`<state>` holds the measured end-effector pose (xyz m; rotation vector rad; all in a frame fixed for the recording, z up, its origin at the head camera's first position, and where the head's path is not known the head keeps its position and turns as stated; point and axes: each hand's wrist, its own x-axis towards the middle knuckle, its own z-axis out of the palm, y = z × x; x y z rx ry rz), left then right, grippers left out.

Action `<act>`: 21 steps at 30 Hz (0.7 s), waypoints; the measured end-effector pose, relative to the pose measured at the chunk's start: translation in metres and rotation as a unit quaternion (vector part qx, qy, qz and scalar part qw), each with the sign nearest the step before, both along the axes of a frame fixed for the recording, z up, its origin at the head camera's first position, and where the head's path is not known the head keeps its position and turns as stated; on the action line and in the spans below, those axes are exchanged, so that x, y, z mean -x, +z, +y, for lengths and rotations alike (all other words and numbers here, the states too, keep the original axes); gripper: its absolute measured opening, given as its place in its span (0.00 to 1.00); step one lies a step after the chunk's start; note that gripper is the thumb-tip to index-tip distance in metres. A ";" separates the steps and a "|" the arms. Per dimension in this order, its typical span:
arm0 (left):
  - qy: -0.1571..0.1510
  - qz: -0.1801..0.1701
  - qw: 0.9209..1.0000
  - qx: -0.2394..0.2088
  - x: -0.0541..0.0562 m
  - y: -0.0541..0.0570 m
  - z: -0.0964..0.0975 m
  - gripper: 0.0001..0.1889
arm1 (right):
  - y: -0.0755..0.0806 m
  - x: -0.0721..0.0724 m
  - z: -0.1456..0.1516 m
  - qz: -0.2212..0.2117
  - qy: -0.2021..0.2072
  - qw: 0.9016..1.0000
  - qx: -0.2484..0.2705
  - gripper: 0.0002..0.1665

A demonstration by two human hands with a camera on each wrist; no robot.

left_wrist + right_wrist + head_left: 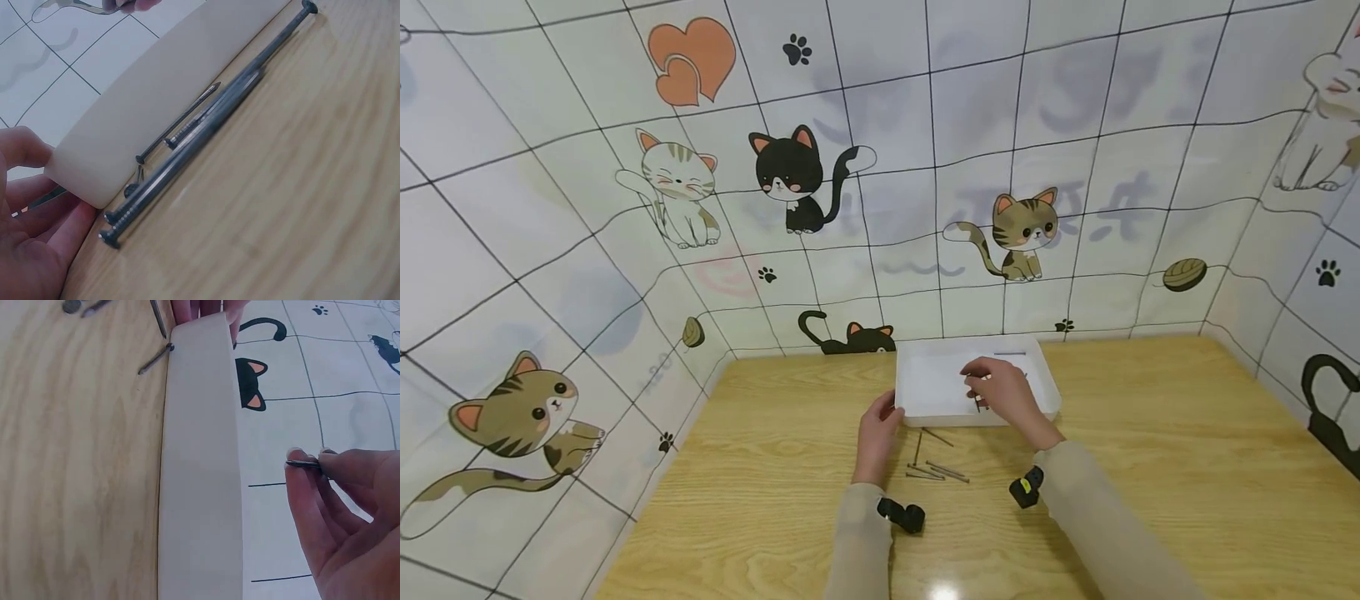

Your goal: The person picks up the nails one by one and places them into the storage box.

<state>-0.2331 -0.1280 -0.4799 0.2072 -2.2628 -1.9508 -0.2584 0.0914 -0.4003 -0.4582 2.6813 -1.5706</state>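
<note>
A shallow white tray [932, 367] sits at the back of the table. My left hand [877, 435] holds its near left corner; in the left wrist view the thumb and fingers [65, 240] are around the tray's end. Over the tray, my right hand [1006, 392] pinches a nail [303, 464] between thumb and fingertips. Several long dark nails [947, 472] lie loosely grouped on the table in front of the tray, close to the left hand. Another nail [1010, 353] lies inside the tray near its back wall. The right hand partly hides the tray's inside.
The wooden table [775, 467] spreads to both sides of the tray. Behind it and at the sides stand white walls [895, 208] with a black grid and cartoon cats. Each wrist wears a small black camera.
</note>
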 end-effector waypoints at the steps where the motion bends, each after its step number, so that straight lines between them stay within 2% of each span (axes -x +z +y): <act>1: -0.001 0.000 1.000 -0.001 0.000 0.000 0.000 0.21 | 0.000 0.004 -0.001 -0.006 -0.003 1.000 0.004 0.12; 8: 0.003 0.004 1.000 -0.002 -0.001 0.002 0.001 0.21 | 0.002 0.036 -0.009 -0.067 -0.012 0.997 0.030 0.15; 13: 0.003 0.008 1.000 0.000 0.001 0.002 0.000 0.20 | -0.005 0.058 -0.017 -0.106 -0.001 0.994 0.039 0.18; 17: 0.004 0.012 1.000 0.002 0.002 0.001 0.000 0.20 | -0.013 0.069 -0.017 -0.135 -0.001 0.989 0.053 0.19; 21: 0.006 0.010 1.000 0.005 0.001 -0.002 0.002 0.20 | -0.020 0.075 -0.012 -0.139 -0.021 0.990 0.030 0.19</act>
